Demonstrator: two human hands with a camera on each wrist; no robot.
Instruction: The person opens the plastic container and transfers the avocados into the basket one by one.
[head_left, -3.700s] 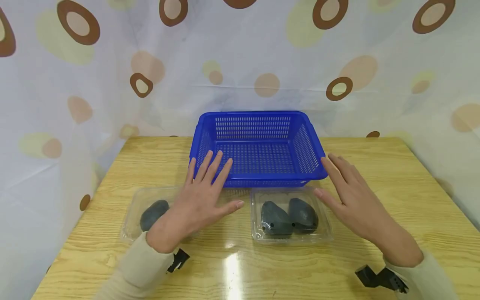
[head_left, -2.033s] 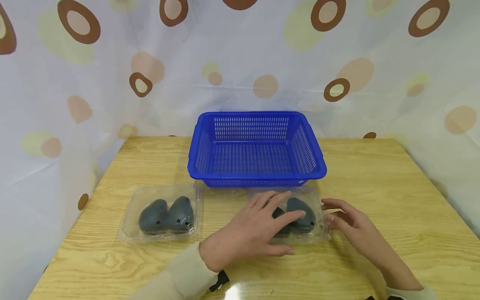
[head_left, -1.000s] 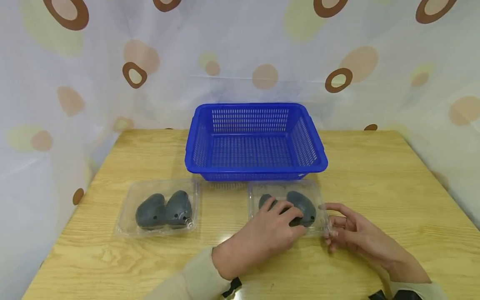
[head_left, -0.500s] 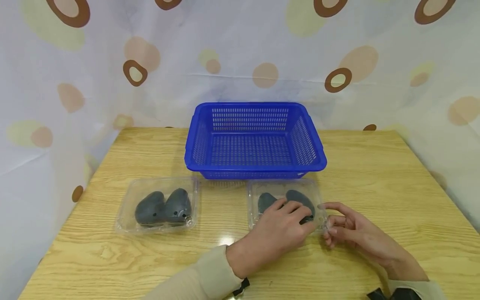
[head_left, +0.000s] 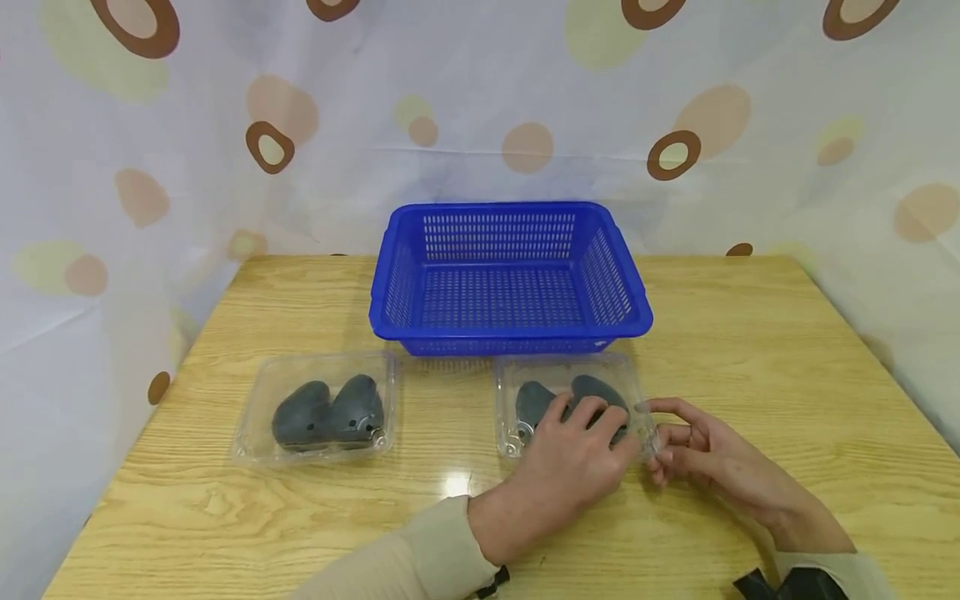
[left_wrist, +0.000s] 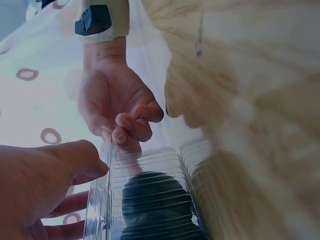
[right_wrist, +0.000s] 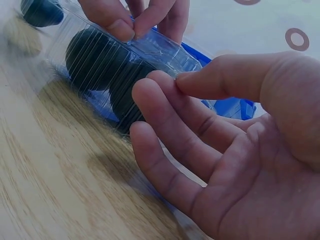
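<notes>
A clear plastic clamshell box (head_left: 507, 367) holding two dark green avocados (head_left: 532, 402) sits in front of the basket, right of centre. My left hand (head_left: 570, 462) rests on its lid with bent fingers, partly covering the avocados. In the left wrist view, the left thumb (left_wrist: 95, 164) touches near the lid's edge. My right hand (head_left: 723, 471) pinches the box's front right corner between thumb and finger; its other fingers curl below. The lid looks closed, and its edge under the right fingertips is partly hidden.
A second clear clamshell box (head_left: 258, 400) with two more avocados (head_left: 302, 415) lies to the left. Behind both stands a blue perforated basket (head_left: 510, 330) with nothing in it. All rest on a wooden table (head_left: 187, 517) before a patterned curtain (head_left: 465, 75).
Both hands have come from spread positions above the boxes to the right box. The left hand has slid right along the lid, and the right hand has taken hold of the corner.
</notes>
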